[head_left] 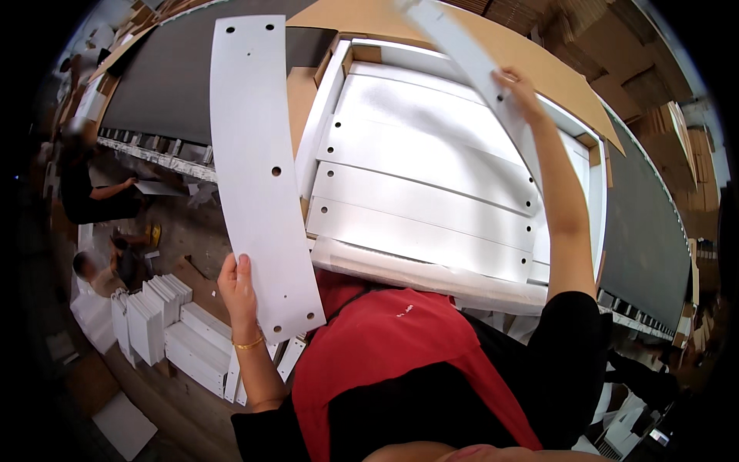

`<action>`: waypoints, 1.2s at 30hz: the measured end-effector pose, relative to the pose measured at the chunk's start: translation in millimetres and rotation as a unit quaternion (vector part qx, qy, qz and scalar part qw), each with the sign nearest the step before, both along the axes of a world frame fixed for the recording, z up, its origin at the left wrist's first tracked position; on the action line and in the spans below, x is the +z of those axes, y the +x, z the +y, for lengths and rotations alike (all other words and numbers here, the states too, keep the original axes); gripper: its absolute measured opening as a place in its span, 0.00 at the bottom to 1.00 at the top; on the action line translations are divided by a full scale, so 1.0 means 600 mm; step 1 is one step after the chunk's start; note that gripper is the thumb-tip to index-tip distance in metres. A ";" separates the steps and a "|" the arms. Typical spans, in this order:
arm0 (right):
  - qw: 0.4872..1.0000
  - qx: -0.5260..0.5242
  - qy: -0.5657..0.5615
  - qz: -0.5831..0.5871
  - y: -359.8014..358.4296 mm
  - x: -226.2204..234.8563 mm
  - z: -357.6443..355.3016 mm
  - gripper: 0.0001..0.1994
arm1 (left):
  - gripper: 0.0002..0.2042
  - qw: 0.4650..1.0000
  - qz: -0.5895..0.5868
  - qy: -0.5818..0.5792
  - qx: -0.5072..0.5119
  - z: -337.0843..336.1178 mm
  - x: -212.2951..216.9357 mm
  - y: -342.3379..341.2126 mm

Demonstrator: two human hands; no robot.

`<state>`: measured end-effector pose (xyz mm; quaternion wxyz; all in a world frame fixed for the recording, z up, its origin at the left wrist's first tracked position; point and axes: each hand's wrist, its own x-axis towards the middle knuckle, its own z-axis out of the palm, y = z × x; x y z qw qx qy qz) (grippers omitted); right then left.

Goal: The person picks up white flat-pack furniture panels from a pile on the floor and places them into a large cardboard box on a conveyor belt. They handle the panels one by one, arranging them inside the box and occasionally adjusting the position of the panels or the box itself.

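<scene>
Left hand (239, 289) grips a white panel (258, 169) left of the open box (331, 85); right hand (517, 85) clasps a second panel (462, 46) above it. Either may slip, denting stacked panels (423, 192).

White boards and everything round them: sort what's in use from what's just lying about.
In use:
- long white board in the left hand
- second white board under the right hand
- open carton with white boards stacked flat inside

Lying about:
- stacks of white panels on the floor
- corrugated cardboard sheets at right
</scene>
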<state>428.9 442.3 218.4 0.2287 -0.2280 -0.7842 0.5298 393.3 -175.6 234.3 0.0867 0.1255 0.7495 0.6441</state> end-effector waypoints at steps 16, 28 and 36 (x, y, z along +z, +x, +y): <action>0.961 0.074 0.200 -0.176 -0.107 -0.170 -0.102 0.15 | 0.12 0.999 0.013 -0.035 0.019 0.048 0.049 -0.012; 0.956 -0.010 0.204 -0.208 -0.094 -0.183 -0.139 0.14 | 0.13 0.993 -0.026 0.020 -0.116 0.188 0.045 -0.107; 0.945 0.068 -0.300 0.113 -0.054 -0.085 -0.147 0.36 | 0.13 0.969 0.007 -0.059 -0.242 0.253 0.064 -0.193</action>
